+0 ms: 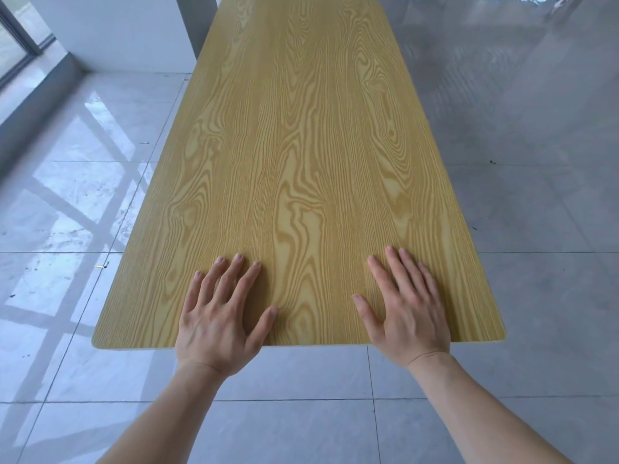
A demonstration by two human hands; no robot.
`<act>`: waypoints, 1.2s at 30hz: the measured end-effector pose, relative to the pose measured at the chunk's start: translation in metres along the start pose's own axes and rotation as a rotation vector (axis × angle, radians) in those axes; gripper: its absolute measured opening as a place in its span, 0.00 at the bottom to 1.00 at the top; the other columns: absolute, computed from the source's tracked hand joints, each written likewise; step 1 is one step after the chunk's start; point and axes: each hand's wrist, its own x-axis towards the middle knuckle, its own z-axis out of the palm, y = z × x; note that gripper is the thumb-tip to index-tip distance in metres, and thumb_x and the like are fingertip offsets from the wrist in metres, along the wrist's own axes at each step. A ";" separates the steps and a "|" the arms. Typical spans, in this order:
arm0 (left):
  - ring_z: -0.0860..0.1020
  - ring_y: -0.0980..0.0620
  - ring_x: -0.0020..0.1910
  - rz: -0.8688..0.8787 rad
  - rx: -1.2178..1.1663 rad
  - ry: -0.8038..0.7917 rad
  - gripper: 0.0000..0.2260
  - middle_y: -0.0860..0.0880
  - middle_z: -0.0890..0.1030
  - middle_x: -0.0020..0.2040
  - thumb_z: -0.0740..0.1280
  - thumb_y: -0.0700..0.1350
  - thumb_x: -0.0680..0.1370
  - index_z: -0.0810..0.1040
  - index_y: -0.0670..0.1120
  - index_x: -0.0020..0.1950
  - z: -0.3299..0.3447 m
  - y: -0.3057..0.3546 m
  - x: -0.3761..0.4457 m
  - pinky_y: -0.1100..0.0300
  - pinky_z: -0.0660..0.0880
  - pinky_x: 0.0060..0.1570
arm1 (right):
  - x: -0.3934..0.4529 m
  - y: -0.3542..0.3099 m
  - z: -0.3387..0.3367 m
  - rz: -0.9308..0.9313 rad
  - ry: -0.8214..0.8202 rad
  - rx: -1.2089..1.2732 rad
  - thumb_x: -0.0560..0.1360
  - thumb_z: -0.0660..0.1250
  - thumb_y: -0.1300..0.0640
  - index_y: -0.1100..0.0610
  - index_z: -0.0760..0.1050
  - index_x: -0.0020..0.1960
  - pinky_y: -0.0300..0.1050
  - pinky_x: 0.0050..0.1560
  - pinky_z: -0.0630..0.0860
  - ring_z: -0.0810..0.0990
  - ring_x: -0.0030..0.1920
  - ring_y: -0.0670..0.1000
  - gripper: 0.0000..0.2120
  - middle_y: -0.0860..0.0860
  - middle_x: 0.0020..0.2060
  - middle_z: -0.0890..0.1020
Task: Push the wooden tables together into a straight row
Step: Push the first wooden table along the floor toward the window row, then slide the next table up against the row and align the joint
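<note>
A long wooden table (301,145) with yellow grain fills the middle of the view and runs away from me. Its near short edge lies just in front of my wrists. My left hand (222,316) rests flat on the top near that edge, fingers spread. My right hand (407,306) lies flat the same way, further right on the top. Neither hand grips anything. The table's far end runs out of the top of the frame, and no second table shows.
Glossy grey floor tiles (536,279) surround the table on both sides. A white pillar (134,31) stands at the far left beside the table's far end. A window frame (16,38) and low sill run along the left edge.
</note>
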 end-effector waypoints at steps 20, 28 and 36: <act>0.57 0.46 0.82 0.007 -0.059 -0.129 0.38 0.49 0.65 0.81 0.49 0.74 0.78 0.62 0.54 0.81 -0.037 0.048 0.026 0.44 0.51 0.81 | 0.009 0.014 -0.067 0.071 -0.252 0.016 0.79 0.37 0.29 0.50 0.49 0.84 0.56 0.83 0.46 0.44 0.84 0.54 0.40 0.53 0.84 0.49; 0.58 0.48 0.82 0.063 -0.113 -0.095 0.38 0.51 0.64 0.82 0.48 0.76 0.77 0.59 0.57 0.82 -0.075 0.180 0.121 0.46 0.52 0.81 | 0.063 0.099 -0.151 0.056 -0.209 0.060 0.73 0.26 0.26 0.52 0.52 0.84 0.55 0.83 0.47 0.47 0.84 0.54 0.50 0.53 0.84 0.53; 0.56 0.50 0.82 0.012 -0.127 -0.058 0.39 0.52 0.62 0.82 0.45 0.76 0.76 0.57 0.58 0.82 -0.090 0.342 0.249 0.49 0.49 0.82 | 0.161 0.275 -0.235 0.003 -0.188 0.077 0.70 0.25 0.26 0.54 0.53 0.84 0.52 0.83 0.45 0.48 0.84 0.54 0.53 0.53 0.84 0.55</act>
